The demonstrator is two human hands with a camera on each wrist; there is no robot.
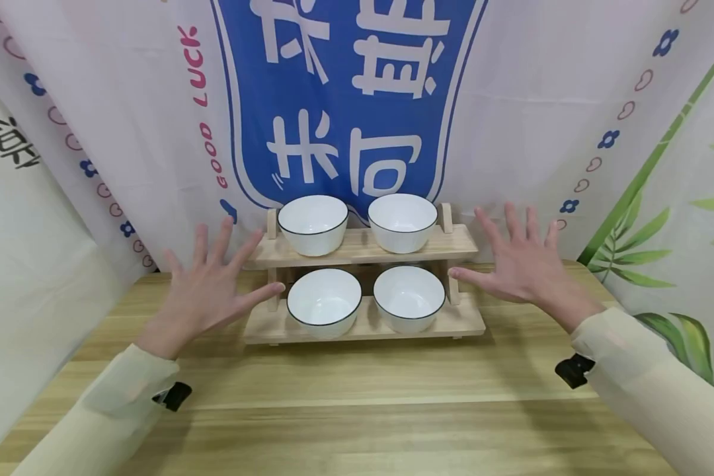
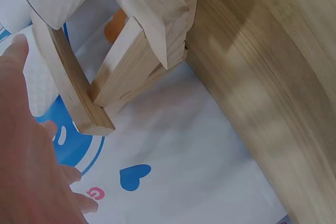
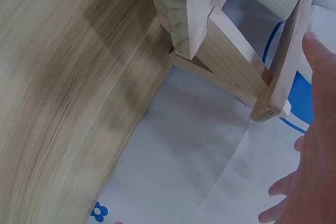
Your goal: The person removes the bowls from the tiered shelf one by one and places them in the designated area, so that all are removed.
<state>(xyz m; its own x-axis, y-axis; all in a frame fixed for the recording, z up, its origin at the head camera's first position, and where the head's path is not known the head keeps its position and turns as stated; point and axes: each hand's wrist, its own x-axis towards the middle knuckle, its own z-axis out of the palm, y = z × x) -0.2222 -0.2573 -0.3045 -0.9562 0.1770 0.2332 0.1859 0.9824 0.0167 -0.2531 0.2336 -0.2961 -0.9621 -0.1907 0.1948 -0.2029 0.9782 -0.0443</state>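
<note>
A two-tier wooden rack (image 1: 357, 330) stands on the table, holding several white bowls with dark rims. Two bowls sit on its upper shelf, the upper left bowl (image 1: 313, 228) and the upper right bowl (image 1: 402, 225). Below them are the lower left bowl (image 1: 324, 305) and the lower right bowl (image 1: 409, 301). My left hand (image 1: 205, 294) is spread beside the rack's left end, thumb toward the lower tier. On the other side my right hand (image 1: 520, 264) is likewise spread, its thumb near the rack's right end. Neither hand holds anything.
The wooden table (image 1: 357, 410) runs toward me in front of the rack. Close behind the rack hangs a white cloth (image 1: 523, 119) with a blue printed panel. A printed wall covering with green leaves (image 1: 636, 244) stands at the right.
</note>
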